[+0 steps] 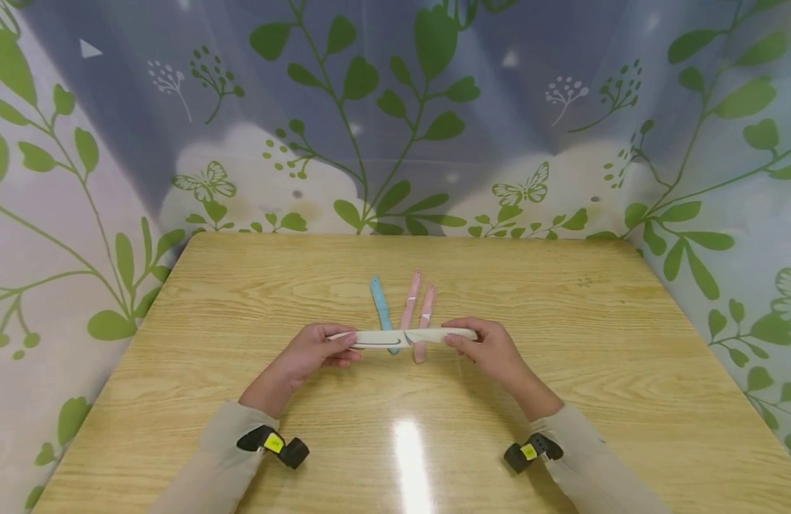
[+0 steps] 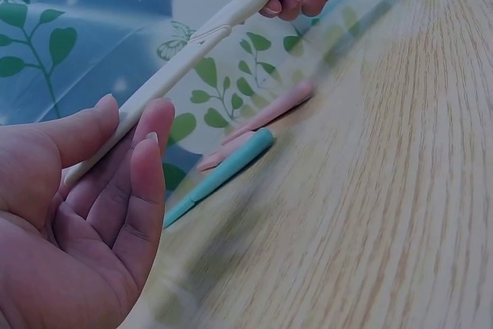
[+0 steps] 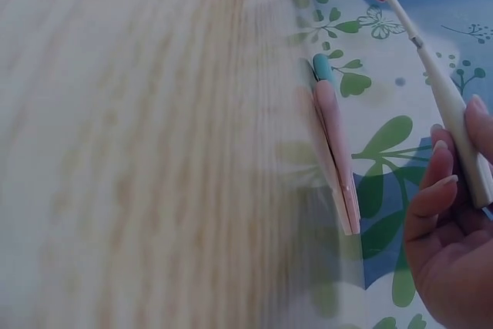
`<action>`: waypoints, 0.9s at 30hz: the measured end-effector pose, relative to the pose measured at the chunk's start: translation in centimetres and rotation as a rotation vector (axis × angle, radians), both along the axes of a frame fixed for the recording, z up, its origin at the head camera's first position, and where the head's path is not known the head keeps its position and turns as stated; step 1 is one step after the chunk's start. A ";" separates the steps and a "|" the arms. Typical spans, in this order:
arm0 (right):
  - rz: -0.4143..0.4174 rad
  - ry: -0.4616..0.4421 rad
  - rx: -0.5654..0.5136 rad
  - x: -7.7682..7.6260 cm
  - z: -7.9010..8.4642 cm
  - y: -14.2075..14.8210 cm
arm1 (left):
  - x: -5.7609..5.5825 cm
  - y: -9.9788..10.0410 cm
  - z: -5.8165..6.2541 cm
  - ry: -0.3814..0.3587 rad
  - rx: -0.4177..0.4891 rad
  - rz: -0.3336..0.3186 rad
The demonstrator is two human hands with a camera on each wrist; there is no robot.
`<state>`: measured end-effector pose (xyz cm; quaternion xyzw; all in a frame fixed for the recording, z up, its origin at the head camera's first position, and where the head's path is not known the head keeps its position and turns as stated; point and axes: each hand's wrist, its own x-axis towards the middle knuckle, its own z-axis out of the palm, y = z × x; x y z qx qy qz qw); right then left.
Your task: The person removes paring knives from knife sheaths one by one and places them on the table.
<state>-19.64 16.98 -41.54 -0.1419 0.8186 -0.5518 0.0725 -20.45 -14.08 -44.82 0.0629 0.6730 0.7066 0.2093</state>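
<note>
A slim white sheathed knife [image 1: 379, 338] is held level above the table, with a seam near its middle. My left hand [image 1: 315, 351] pinches its left end between thumb and fingers; my right hand [image 1: 492, 350] pinches the right end. In the left wrist view the white sheathed knife [image 2: 166, 75] slants up from the left hand [image 2: 85, 213] to the right. Below it lie a blue sheathed knife [image 1: 380, 300] and two pink ones, the left pink knife [image 1: 412, 294] and the right pink knife [image 1: 427, 303]. The held knife partly covers them in the head view.
The wooden table [image 1: 562, 371] spreads out on both sides of the hands, with a bright light reflection [image 1: 411, 457] near its front. A leaf-patterned curtain [image 1: 395, 143] hangs behind and beside it. Each wrist wears a black strapped camera.
</note>
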 end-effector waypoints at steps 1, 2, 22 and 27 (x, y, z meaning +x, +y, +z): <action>0.000 -0.004 -0.003 0.0 0.0 0.0 | 0.0 0.0 0.0 0.001 -0.002 -0.001; 0.000 -0.007 -0.007 0.1 0.0 0.1 | 0.0 0.0 -0.1 0.002 -0.004 -0.002; -0.017 0.000 0.032 0.0 0.1 0.4 | -0.2 -0.1 -0.4 0.019 -0.023 -0.011; -0.017 -0.013 0.020 -0.8 -1.5 0.8 | -0.1 -0.2 -0.4 0.020 -0.040 -0.010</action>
